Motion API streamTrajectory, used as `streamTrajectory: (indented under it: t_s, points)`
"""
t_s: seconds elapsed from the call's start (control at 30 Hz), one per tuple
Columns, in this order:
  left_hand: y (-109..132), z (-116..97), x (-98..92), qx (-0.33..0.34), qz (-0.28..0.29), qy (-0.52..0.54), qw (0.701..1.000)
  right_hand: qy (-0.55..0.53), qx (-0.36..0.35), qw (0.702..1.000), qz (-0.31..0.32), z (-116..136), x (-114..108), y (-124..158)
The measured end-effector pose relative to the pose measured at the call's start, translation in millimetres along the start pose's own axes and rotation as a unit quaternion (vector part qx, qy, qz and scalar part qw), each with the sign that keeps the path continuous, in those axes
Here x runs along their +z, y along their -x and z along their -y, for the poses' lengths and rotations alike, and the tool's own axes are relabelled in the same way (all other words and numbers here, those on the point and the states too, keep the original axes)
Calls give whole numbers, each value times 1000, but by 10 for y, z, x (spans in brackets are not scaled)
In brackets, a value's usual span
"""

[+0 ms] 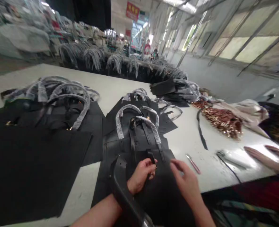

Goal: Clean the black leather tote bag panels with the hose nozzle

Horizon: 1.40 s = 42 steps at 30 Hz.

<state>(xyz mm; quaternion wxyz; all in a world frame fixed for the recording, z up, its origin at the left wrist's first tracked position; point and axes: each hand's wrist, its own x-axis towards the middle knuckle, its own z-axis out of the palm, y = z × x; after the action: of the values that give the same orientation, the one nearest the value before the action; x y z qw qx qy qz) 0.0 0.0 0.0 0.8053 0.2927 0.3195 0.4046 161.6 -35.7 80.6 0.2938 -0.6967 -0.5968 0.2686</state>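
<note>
Black bag panels with handles lie on the white table before me. At the centre, my left hand is closed on a short black strap that rises from the nearest panel. A small metal glint shows at the strap's lower end, partly hidden by the fingers. A black handle without wrapping crosses over my left forearm. To the right, just above the same panel, my right hand has its thumb and fingers apart, and I see nothing in it. Wrapped handles curve up from the panels behind.
More black panels with wrapped handles are stacked at left. Red-handled snips lie right of my right hand. Beyond them are a black strip, a pile of brown straps with metal ends and a dark stack. Bundled handles hang behind the table.
</note>
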Motion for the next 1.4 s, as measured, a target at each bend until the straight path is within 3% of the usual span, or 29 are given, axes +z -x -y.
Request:
streamTrajectory:
  t_s: [0.03, 0.1, 0.13, 0.2, 0.3, 0.4, 0.53, 0.63, 0.7, 0.8, 0.9, 1.03, 1.13, 1.2, 1.33, 1.4]
  points:
    - [-9, 20, -1, 12, -2, -4, 1000, -22, -35, 996, 77, 155, 93, 171]
    - [-21, 54, -2, 29, -9, -10, 1000, -62, -85, 961, 256, 428, 282, 472]
    - [-23, 65, 0, 34, -13, -12, 999, -71, -110, 944, 304, 532, 380, 587]
    - [-25, 77, 5, 40, -24, -12, 999, -63, -105, 936, 329, 663, 583, 740]
    - [-37, 84, 3, 47, -42, -11, 998, -23, -40, 958, 283, 697, 839, 812]
    - [-58, 85, -18, 61, -55, -14, 997, -60, -36, 966, 247, 619, 842, 796]
    - [-30, 68, -42, 83, -61, -13, 995, -164, -37, 967, 189, 390, 335, 772]
    - [21, 58, -39, 102, -64, -24, 992, -237, 103, 954, 153, 152, -81, 796]
    - [40, 65, -35, 112, -70, -31, 991, -281, 166, 930, 170, 11, -208, 822]
    - [38, 86, -41, 143, -77, -57, 985, -333, 204, 900, 192, -89, -171, 823]
    - [27, 82, -52, 167, -75, -89, 979, -356, 211, 891, 188, -50, -58, 756]
    - [52, 28, -42, 144, -75, -95, 982, -359, 183, 901, 163, 2, -36, 679]
    - [97, -6, -13, 131, -71, -81, 986, -345, 190, 897, 203, -23, -52, 688]
    - [126, -24, -1, 106, -61, -61, 991, -341, 195, 895, 210, -22, -35, 690]
    - [176, -113, -42, 26, -66, -32, 997, -351, 174, 909, 140, 46, -7, 624]
    - [210, -196, -94, 11, -59, -39, 997, -359, 171, 907, 136, 70, -33, 599]
